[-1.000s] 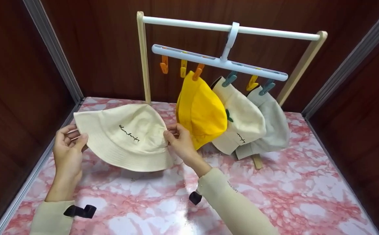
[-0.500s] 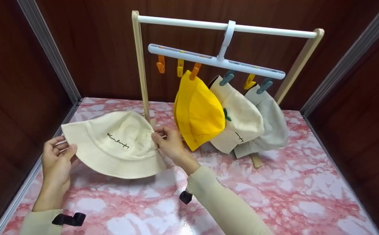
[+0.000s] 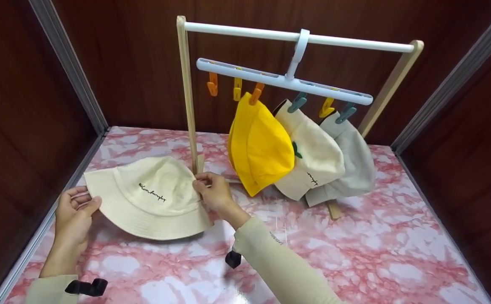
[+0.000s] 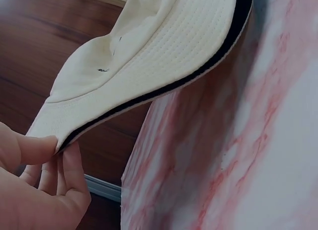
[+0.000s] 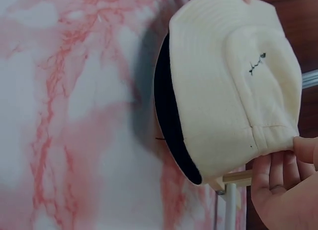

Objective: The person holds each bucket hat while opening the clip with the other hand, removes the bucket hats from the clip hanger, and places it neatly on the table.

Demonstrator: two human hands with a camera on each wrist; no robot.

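Observation:
A cream bucket hat (image 3: 152,202) with dark stitched lettering is held between both hands over the left part of the table. My left hand (image 3: 74,215) pinches the brim at its left end, thumb on top and fingers beneath, as the left wrist view shows too. On the other side my right hand (image 3: 220,194) pinches the hat's crown near its right edge. In both wrist views the dark underside of the brim (image 5: 169,111) shows. A shadow lies on the table below the hat.
Behind stands a wooden rack with a white bar (image 3: 245,30). A pale blue clip hanger (image 3: 271,79) hangs from it, bearing a yellow hat (image 3: 266,147), a cream hat (image 3: 317,152) and a grey hat (image 3: 359,160). An orange clip (image 3: 212,86) and a yellow clip (image 3: 237,89) hang at its left.
Both hands have brought the cream bucket hat lower and somewhat to the left, closer to the table. Their grip on it stays the same. The hanging hats keep their places on the hanger.

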